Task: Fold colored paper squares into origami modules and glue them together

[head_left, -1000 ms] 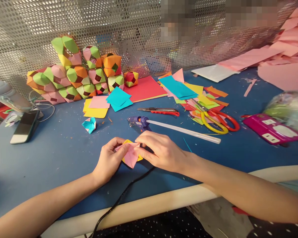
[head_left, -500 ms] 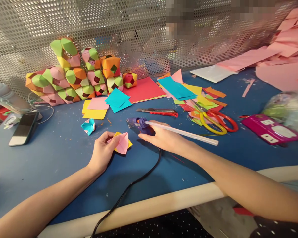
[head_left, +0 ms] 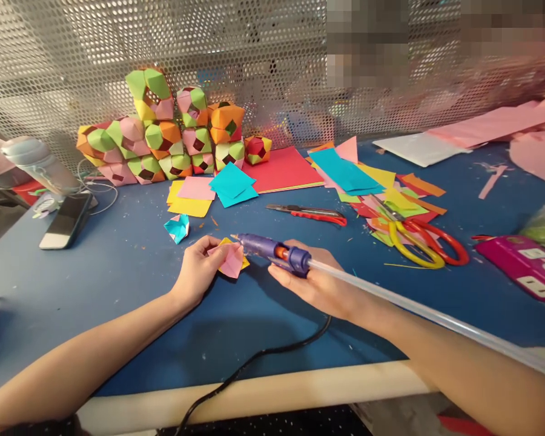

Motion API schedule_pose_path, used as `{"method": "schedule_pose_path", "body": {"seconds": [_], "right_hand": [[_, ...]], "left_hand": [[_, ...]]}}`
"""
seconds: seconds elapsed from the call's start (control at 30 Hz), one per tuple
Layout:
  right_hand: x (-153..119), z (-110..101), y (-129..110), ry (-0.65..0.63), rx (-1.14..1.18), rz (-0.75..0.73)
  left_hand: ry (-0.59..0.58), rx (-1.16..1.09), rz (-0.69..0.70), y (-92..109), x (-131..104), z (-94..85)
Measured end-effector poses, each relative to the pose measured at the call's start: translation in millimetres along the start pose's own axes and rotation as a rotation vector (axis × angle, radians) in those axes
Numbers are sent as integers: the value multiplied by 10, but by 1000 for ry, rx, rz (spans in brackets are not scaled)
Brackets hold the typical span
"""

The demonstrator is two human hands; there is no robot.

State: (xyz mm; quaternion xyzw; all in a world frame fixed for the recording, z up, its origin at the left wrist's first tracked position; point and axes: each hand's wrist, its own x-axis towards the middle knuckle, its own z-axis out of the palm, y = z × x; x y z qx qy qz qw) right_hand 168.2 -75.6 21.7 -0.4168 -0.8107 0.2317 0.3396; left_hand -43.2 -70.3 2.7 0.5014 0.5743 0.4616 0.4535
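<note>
My left hand (head_left: 200, 266) pinches a folded paper piece (head_left: 231, 260), pink on top with yellow corners showing beneath. Wrapped around a blue glue gun (head_left: 272, 248) is my right hand (head_left: 327, 281); a long clear glue stick (head_left: 418, 309) runs out of the gun's back over my forearm. The nozzle points left and hovers at the upper edge of the pink paper; whether it touches, I cannot tell. A small blue and pink folded paper piece (head_left: 177, 229) lies beyond my left hand. Blue paper squares (head_left: 234, 184) and yellow paper squares (head_left: 191, 207) lie farther back.
Folded paper balls (head_left: 163, 139) are stacked against the perforated metal screen (head_left: 281, 72). A utility knife (head_left: 306, 214), scissors (head_left: 418, 242) and paper scraps (head_left: 404, 200) lie right of centre. At left are a phone (head_left: 66, 223) and a bottle (head_left: 39, 163). A black cord (head_left: 254, 354) crosses the front edge.
My right hand has lifted the glue gun off the table and turned it, bringing its nozzle to the folded paper. My left hand keeps its pinch. The view has shifted left.
</note>
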Motion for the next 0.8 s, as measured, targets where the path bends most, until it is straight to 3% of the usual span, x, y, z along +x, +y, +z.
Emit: {"method": "schedule_pose_path", "body": {"seconds": [0.13,0.8], "right_hand": [[-1,52,-28,-36,-37,-106],[-4,92,-22,-13,-78,-166]], "left_hand": [[-5,46,25,1,-9,11],[-46,119,32,-61,-21,-24]]}}
